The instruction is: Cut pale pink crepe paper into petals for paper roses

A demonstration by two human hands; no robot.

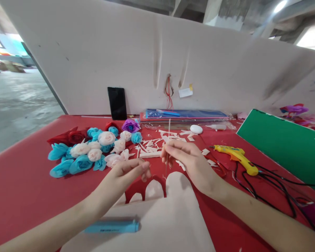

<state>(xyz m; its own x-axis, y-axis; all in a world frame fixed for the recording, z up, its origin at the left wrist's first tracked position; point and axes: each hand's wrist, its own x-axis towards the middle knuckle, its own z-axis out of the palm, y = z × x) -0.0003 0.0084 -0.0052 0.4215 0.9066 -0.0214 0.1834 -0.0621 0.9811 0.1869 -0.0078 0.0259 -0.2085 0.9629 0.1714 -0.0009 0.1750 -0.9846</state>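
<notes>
My right hand [187,161] is closed in a pinch round a thin pale stick [169,126] that stands upright, with a small pale scrap by its upper part. To its left, my left hand [129,171] has its fingers curled and pressed together; whether anything lies in them is hidden. Below both hands are cut pale petals [154,190], rounded at the top, and a large pale sheet [157,220]. A light blue marker [114,226] rests on that sheet, under my left forearm.
Blue, pale pink, red and purple fabric-like flowers [81,164] lie left. Pale offcuts [152,143] litter the red table [28,182]. A yellow glue gun [236,157] with black cords lies right, before a green board [283,147]. A phone [117,103] leans on the white panel [94,52].
</notes>
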